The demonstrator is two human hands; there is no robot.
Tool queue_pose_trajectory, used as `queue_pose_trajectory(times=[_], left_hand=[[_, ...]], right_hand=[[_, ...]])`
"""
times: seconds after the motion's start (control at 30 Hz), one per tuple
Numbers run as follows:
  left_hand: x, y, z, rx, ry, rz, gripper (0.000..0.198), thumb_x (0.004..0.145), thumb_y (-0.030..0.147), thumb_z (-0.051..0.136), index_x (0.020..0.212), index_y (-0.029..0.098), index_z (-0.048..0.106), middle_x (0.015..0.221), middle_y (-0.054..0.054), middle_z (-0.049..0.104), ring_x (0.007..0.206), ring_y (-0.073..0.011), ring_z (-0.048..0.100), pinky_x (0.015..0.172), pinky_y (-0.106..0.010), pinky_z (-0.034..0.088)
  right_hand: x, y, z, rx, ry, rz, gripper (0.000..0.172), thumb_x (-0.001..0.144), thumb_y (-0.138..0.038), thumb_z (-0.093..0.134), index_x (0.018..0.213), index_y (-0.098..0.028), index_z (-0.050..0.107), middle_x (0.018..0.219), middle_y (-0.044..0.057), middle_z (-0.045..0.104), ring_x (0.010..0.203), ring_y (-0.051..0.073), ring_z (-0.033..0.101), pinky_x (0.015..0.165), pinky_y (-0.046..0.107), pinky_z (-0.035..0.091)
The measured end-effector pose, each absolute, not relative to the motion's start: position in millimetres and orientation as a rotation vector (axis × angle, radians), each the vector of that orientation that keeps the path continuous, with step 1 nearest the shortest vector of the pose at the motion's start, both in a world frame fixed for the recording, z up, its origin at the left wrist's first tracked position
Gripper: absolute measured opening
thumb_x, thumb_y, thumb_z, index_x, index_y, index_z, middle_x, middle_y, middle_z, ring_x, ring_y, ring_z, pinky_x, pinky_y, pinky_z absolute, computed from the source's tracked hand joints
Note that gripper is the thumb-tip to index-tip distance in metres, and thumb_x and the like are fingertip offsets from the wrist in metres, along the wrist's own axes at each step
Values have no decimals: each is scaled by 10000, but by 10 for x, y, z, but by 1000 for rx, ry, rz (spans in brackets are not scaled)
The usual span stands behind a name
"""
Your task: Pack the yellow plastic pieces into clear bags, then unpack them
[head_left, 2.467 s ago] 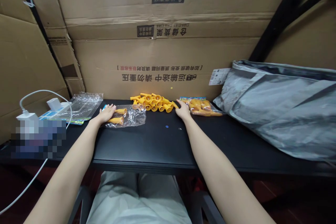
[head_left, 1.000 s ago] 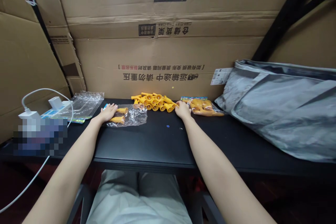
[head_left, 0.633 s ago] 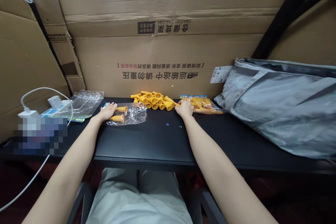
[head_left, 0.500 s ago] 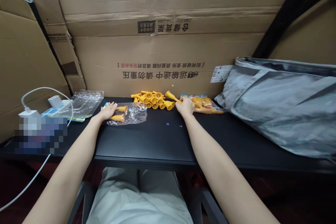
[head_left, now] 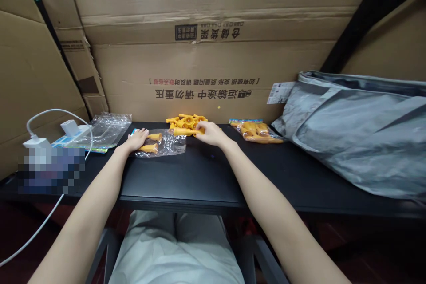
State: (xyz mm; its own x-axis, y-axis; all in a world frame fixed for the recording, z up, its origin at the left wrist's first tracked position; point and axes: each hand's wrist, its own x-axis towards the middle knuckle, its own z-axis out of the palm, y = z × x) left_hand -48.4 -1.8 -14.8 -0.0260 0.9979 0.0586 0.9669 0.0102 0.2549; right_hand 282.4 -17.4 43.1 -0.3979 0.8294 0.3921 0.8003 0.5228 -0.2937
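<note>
My left hand [head_left: 137, 138] lies flat, fingers spread, on the left end of a clear plastic bag [head_left: 166, 144] that holds two yellow trumpet-shaped toys. My right hand [head_left: 208, 132] is closed on one yellow trumpet toy [head_left: 183, 132], held level just above the bag's right end. Behind it, against the cardboard, lies a pile of loose yellow trumpet toys [head_left: 186, 120]. A filled, sealed bag of the same toys [head_left: 255, 130] rests to the right.
The black table [head_left: 206, 177] is backed by tall cardboard boxes [head_left: 206, 62]. A stack of empty clear bags [head_left: 106, 129] and white chargers with a cable [head_left: 49, 135] sit at the left. A large grey sack [head_left: 359, 128] fills the right side.
My right hand pinched one yellow toy at the right of the pile, lifted it and carried it left to the open bag. My left hand stayed flat on the bag.
</note>
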Motion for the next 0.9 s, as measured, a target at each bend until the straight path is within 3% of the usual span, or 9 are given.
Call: queue_pose_trajectory(times=[0.17, 0.4, 0.63, 0.9], left_hand=[[-474, -29, -128, 2086, 2142, 309, 673, 914, 513, 20, 1439, 247, 345, 1529, -32, 221, 1418, -274, 165, 1089, -579, 211], [-457, -50, -107, 2098, 2148, 281, 665, 918, 502, 14, 1438, 251, 344, 1529, -23, 220, 1418, -263, 168, 1089, -570, 225], [-433, -87, -79, 2092, 2116, 365, 648, 927, 487, 63, 1433, 208, 355, 1513, -78, 247, 1411, -273, 195, 1081, -584, 216], [-422, -94, -82, 2098, 2131, 302, 623, 933, 469, 61, 1426, 244, 369, 1524, -57, 243, 1417, -265, 181, 1089, -589, 188]], right_hand=[[2701, -231, 327, -1433, -2533, 288, 156, 669, -172, 588, 818, -174, 631, 799, 35, 666, 674, 150, 570, 573, 223, 366], [2698, -291, 407, -1399, -2581, 439, 151, 653, -163, 593, 797, -173, 637, 737, 6, 660, 626, 119, 558, 551, 203, 374], [2807, -370, 575, -1532, -2589, 395, 100, 650, -172, 594, 737, -180, 644, 697, -6, 651, 640, 125, 570, 535, 200, 369], [2782, -383, 556, -1639, -2569, 173, 47, 666, -211, 598, 696, -185, 625, 707, 14, 644, 623, 135, 554, 506, 222, 326]])
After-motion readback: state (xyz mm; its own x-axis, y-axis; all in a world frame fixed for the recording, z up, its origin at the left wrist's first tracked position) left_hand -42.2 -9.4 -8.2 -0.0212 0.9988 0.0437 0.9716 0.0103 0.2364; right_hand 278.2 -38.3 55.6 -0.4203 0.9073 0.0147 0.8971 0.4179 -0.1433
